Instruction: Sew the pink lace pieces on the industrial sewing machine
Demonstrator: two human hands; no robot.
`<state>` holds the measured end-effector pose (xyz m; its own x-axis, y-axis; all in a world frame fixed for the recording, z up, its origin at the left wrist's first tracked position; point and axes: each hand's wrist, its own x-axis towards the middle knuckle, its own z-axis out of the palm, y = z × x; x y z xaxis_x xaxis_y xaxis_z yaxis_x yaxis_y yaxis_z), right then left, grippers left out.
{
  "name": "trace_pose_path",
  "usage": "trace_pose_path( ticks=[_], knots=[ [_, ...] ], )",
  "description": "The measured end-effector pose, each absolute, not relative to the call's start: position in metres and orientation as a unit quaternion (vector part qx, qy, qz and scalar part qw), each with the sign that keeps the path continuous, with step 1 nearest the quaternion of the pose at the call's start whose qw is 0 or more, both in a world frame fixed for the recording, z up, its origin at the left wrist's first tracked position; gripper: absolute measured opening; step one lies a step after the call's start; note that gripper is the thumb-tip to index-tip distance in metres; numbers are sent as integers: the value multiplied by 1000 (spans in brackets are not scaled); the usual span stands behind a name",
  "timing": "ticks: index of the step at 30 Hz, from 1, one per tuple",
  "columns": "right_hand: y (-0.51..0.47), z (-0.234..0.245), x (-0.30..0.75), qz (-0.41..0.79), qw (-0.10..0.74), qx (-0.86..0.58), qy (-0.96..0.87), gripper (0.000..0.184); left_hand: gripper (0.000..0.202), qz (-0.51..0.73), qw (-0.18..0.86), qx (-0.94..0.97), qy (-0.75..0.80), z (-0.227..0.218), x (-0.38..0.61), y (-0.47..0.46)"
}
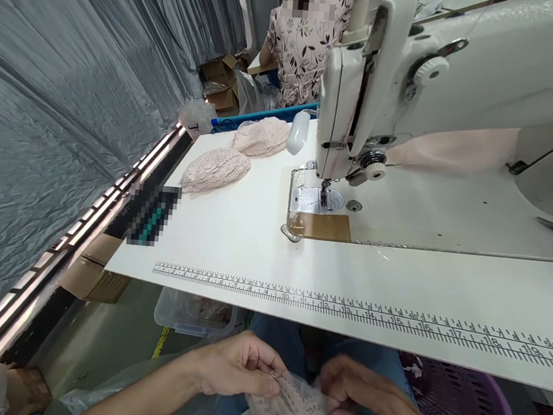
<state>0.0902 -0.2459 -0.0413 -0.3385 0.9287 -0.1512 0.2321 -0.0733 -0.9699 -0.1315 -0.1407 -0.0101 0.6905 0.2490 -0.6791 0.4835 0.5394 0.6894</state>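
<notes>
Pale pink lace fabric (pixel 300 413) with small eyelets is stretched between my two hands, low in the view and below the table edge, above my lap. My left hand (pixel 246 366) pinches its left side between thumb and curled fingers. On the other side, my right hand (pixel 366 396) has its thumb and fingertips closed on the fabric's right edge. A thin reddish thread lies across the lace. Its lower part is cut off by the bottom of the frame. Two pale pink lace cup shapes, a nearer one (pixel 216 170) and a farther one (pixel 262 136), rest on the table's far left.
A white sewing machine (pixel 345 110) stands on the white table (pixel 234 242), which has a ruler printed along its front edge. Below are a purple basket (pixel 472 405) at right and a clear plastic bin (pixel 194 313). A person (pixel 302 48) sits beyond; cardboard boxes (pixel 222 80) stand behind.
</notes>
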Motion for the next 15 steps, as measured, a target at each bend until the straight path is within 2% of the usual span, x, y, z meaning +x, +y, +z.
trace_pose_path(
  ticks=[1, 5, 9, 11, 14, 15],
  knots=[
    [-244, -40, 90, 551, 319, -482, -602, 15, 54, -81, 779, 487, 388, -10, -132, -140],
    [-240, -38, 90, 554, 307, -454, -627, 26, 58, -99, 747, 538, 377, -7, -132, -138],
    [-242, -49, 81, 553, 311, -444, -632, 35, 51, -85, 721, 592, 351, 1, -135, -136],
    [-243, -55, 74, 558, 302, -476, -608, 33, 47, -76, 710, 610, 343, 4, -138, -135],
    [-240, -61, 66, 564, 274, -498, -599, 11, 43, -77, 700, 624, 339, 7, -143, -133],
    [-238, -62, 64, 563, 270, -498, -601, 16, 42, -76, 697, 629, 337, 7, -145, -132]
  ],
)
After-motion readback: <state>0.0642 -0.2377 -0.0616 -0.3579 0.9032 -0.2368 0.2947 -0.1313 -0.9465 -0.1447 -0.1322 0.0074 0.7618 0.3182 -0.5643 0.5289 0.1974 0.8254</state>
